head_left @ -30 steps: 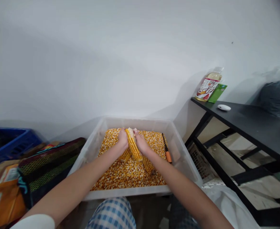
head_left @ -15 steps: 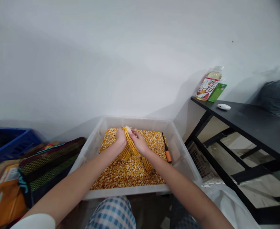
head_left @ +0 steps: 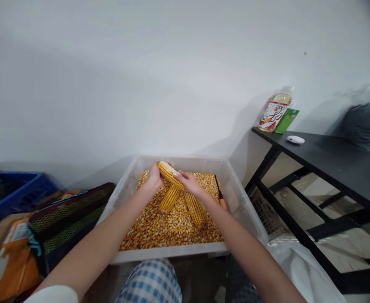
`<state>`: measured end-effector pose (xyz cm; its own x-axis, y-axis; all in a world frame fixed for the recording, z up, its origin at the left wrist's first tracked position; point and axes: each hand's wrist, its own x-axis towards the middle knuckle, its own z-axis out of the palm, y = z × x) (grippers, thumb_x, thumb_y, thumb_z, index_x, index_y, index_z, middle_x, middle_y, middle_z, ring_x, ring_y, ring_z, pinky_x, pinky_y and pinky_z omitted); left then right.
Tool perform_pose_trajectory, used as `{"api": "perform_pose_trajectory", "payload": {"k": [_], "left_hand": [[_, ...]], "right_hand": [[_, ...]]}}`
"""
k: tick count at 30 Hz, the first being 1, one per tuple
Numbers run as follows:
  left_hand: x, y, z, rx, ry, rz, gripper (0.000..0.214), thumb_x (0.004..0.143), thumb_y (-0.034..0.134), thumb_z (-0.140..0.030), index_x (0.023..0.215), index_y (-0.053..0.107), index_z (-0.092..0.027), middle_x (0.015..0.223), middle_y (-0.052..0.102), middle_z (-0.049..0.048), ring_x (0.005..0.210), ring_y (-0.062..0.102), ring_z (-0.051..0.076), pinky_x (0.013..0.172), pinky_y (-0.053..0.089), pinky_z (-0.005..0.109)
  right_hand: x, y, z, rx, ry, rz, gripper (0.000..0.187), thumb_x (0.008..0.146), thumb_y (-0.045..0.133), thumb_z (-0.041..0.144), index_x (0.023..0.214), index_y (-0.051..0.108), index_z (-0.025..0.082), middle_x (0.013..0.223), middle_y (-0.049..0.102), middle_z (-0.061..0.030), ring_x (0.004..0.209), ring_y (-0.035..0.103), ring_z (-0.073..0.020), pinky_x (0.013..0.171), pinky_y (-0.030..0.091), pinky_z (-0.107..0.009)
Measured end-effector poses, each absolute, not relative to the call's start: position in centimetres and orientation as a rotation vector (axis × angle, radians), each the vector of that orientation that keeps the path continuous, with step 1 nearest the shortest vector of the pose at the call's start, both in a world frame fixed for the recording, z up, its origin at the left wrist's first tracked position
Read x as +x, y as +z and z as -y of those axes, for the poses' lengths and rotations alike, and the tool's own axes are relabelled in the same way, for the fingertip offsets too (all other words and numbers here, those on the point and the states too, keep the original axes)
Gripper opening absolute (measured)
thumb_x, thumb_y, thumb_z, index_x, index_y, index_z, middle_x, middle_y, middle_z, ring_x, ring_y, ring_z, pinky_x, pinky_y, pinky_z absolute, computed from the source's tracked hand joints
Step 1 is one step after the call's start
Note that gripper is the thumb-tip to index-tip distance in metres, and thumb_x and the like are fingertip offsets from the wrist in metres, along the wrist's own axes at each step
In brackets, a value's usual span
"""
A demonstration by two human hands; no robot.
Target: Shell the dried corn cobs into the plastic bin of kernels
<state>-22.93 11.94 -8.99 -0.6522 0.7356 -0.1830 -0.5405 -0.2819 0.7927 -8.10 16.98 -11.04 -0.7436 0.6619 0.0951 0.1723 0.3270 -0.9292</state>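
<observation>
Both my hands hold one yellow corn cob over a white plastic bin. Its upper side shows a pale strip bare of kernels. My left hand wraps the far left end, its fingers partly hidden behind the cob. My right hand is closed on the near right end, thumb on top at the edge of the bare strip. Below it, a second corn cob and a third corn cob lie on loose corn kernels. A screwdriver-like tool with an orange handle rests at the bin's right side.
A black table stands at the right, bearing a bottle, a green carton and a white oval object. At the left are a blue crate and a mesh bag. A white wall rises behind the bin.
The held cob has turned from steep to a flatter slant, showing more of its bare strip. My hands have moved apart along it, and the two lying cobs are less covered.
</observation>
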Motion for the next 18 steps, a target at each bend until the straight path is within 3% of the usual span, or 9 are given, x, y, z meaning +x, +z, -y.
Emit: {"api": "perform_pose_trajectory", "payload": {"k": [3,7,10,14,18], "left_hand": [[-24.2,-8.5,-11.7,0.814,1.754,-1.381,0.018,0.069,0.054,-0.026,0.060,0.064,-0.014,0.062,0.065,0.0060,0.059,0.059,0.016,0.058,0.045,0.021],[-25.7,-8.3,-11.0,1.317,1.240,-1.539,0.011,0.051,0.071,-0.023,0.060,0.069,-0.019,0.069,0.069,0.0046,0.068,0.061,0.020,0.059,0.044,0.021],[-25.9,-9.1,-10.7,1.368,1.130,-1.575,0.012,0.043,0.074,-0.023,0.051,0.066,-0.022,0.054,0.063,-0.0006,0.050,0.054,0.016,0.047,0.037,0.020],[-25.5,-10.5,-10.7,1.464,0.915,-1.618,0.018,0.041,0.075,-0.028,0.040,0.059,-0.020,0.039,0.050,-0.0043,0.036,0.038,0.009,0.040,0.023,0.020],[-25.2,-11.2,-11.0,1.520,0.926,-1.654,0.025,0.048,0.072,-0.042,0.045,0.060,-0.020,0.040,0.049,-0.0040,0.037,0.041,0.011,0.042,0.028,0.021]], "right_hand": [[-7.0,-10.9,-18.5,-0.674,1.268,2.264,0.048,0.076,0.046,0.057,0.071,0.064,0.013,0.059,0.053,0.0007,0.059,0.048,-0.0130,0.057,0.038,-0.024],[-6.4,-11.2,-19.0,-0.699,1.160,2.367,0.051,0.077,0.043,0.059,0.050,0.053,0.015,0.043,0.035,0.0037,0.045,0.038,-0.0095,0.047,0.029,-0.021],[-6.7,-11.8,-18.5,-0.694,1.121,2.436,0.055,0.076,0.042,0.061,0.043,0.045,0.017,0.039,0.031,0.0039,0.041,0.032,-0.0080,0.044,0.023,-0.021],[-7.0,-12.2,-18.1,-0.678,1.119,2.519,0.059,0.075,0.040,0.065,0.041,0.039,0.017,0.039,0.026,0.0044,0.040,0.026,-0.0064,0.043,0.016,-0.021],[-6.9,-12.2,-18.1,-0.704,1.085,2.540,0.059,0.075,0.038,0.066,0.042,0.035,0.017,0.041,0.024,0.0043,0.043,0.023,-0.0065,0.044,0.015,-0.022]]}}
